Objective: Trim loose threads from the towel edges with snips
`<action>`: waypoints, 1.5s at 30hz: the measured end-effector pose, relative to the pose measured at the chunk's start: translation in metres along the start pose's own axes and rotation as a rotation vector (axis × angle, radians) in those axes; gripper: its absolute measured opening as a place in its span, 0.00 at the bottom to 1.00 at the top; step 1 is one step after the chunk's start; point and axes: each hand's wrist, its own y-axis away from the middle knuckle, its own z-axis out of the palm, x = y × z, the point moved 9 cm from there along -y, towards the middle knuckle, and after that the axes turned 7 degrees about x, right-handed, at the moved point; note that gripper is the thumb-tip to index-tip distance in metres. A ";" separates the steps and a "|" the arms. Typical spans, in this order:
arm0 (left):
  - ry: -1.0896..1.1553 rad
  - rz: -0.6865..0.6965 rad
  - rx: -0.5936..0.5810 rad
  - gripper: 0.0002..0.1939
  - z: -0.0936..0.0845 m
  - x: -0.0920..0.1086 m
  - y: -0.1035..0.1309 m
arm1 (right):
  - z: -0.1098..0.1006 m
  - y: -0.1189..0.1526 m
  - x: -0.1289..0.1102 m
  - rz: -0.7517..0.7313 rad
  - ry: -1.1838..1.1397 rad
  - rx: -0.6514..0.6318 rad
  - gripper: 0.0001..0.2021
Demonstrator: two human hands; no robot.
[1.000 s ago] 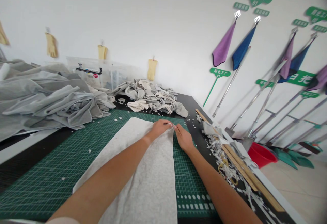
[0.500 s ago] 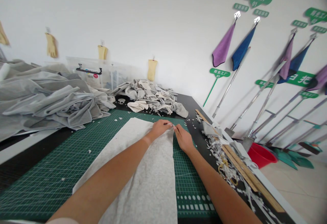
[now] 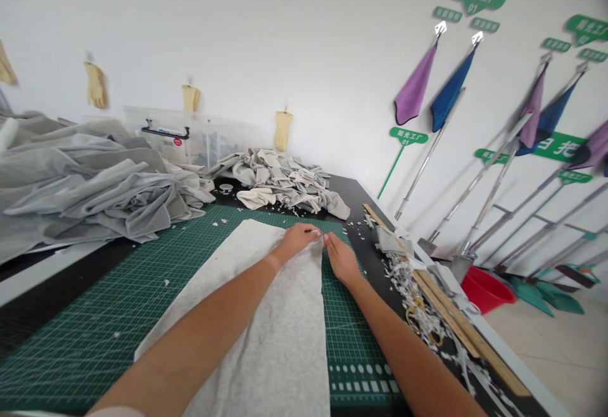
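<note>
A light grey cloth (image 3: pixel 266 347) lies lengthwise on the green cutting mat (image 3: pixel 90 315), creased along its middle. At its far right corner my left hand (image 3: pixel 300 237) is closed, pinching the cloth's edge. My right hand (image 3: pixel 339 255) is closed as well, its thumb and finger pinched together just right of that corner, very near the left fingertips. Whatever sits between the right fingertips is too small to make out; it may be the cloth's edge or a thread.
A large heap of grey cloths (image 3: pixel 95 182) fills the left, and a smaller cloth pile (image 3: pixel 285 179) lies behind the mat. Clear plastic bins (image 3: pixel 166 144) stand at the back. Wooden strips (image 3: pixel 456 322) and cloth scraps (image 3: pixel 422 312) line the right edge, near a red bucket (image 3: pixel 487 289).
My right fingertips have shifted very slightly right, widening the small gap to the left ones. The cloth and the left hand look the same.
</note>
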 end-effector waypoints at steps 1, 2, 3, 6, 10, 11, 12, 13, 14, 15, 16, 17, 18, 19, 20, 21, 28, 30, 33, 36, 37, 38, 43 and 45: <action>-0.002 0.000 0.002 0.18 0.000 0.000 0.000 | -0.001 0.000 0.001 0.012 -0.019 0.007 0.22; -0.004 0.000 0.004 0.18 0.000 0.000 0.000 | -0.001 0.000 0.002 0.028 -0.040 0.014 0.22; -0.004 0.001 0.008 0.18 0.000 0.000 0.000 | -0.002 -0.001 0.004 0.046 -0.062 0.022 0.23; 0.008 0.018 0.026 0.18 -0.002 0.001 0.000 | -0.004 -0.003 0.008 0.097 -0.129 0.031 0.23; 0.033 0.039 0.042 0.16 -0.002 0.003 -0.001 | -0.003 -0.006 0.011 0.142 -0.180 0.010 0.19; 0.039 0.034 0.046 0.16 -0.002 0.002 -0.001 | -0.002 -0.008 0.011 0.143 -0.180 -0.002 0.18; 0.047 0.026 0.054 0.16 -0.001 0.002 -0.002 | -0.002 -0.009 0.011 0.138 -0.181 -0.013 0.17; 0.055 0.020 0.065 0.15 -0.001 0.002 -0.002 | -0.001 -0.010 0.010 0.129 -0.190 -0.021 0.16; 0.064 0.021 0.076 0.15 -0.001 0.003 -0.003 | 0.000 -0.012 0.010 0.120 -0.210 -0.025 0.15; 0.072 0.025 0.086 0.15 -0.002 0.005 -0.003 | 0.001 -0.013 0.010 0.120 -0.245 -0.032 0.14; 0.077 0.031 0.097 0.15 -0.002 0.007 -0.004 | 0.003 -0.013 0.012 0.136 -0.294 -0.045 0.14; 0.078 0.036 0.110 0.15 -0.004 0.010 -0.005 | 0.007 -0.013 0.013 0.169 -0.354 -0.067 0.15; 0.073 0.039 0.128 0.15 -0.006 0.014 -0.005 | 0.011 -0.012 0.016 0.217 -0.424 -0.098 0.15; 0.066 0.040 0.153 0.14 -0.010 0.019 -0.007 | 0.016 -0.011 0.017 0.274 -0.498 -0.134 0.16; 0.056 0.041 0.189 0.14 -0.016 0.024 -0.008 | 0.021 -0.008 0.017 0.333 -0.574 -0.172 0.17; 0.042 0.048 0.231 0.13 -0.023 0.032 -0.009 | 0.025 -0.005 0.016 0.385 -0.646 -0.208 0.18; 0.005 0.200 0.469 0.11 -0.092 0.109 -0.019 | 0.032 0.020 -0.031 0.401 -0.866 -0.529 0.20; 0.032 0.245 0.529 0.12 -0.114 0.131 -0.021 | 0.031 0.030 -0.049 0.378 -0.878 -0.632 0.19; 0.073 0.320 0.590 0.11 -0.144 0.162 -0.022 | 0.031 0.046 -0.077 0.343 -0.884 -0.796 0.21; 0.082 0.418 0.638 0.10 -0.172 0.196 -0.018 | 0.033 0.062 -0.100 0.293 -0.834 -0.942 0.22; 0.081 0.456 0.660 0.10 -0.182 0.208 -0.015 | 0.034 0.064 -0.104 0.283 -0.811 -0.957 0.22; 0.079 0.492 0.688 0.11 -0.193 0.219 -0.011 | 0.033 0.064 -0.105 0.281 -0.788 -0.949 0.22; 0.055 0.635 0.830 0.11 -0.249 0.262 0.010 | 0.017 0.041 -0.082 0.314 -0.648 -0.778 0.21; 0.027 0.672 0.884 0.11 -0.271 0.274 0.019 | -0.001 0.025 -0.069 0.330 -0.593 -0.683 0.21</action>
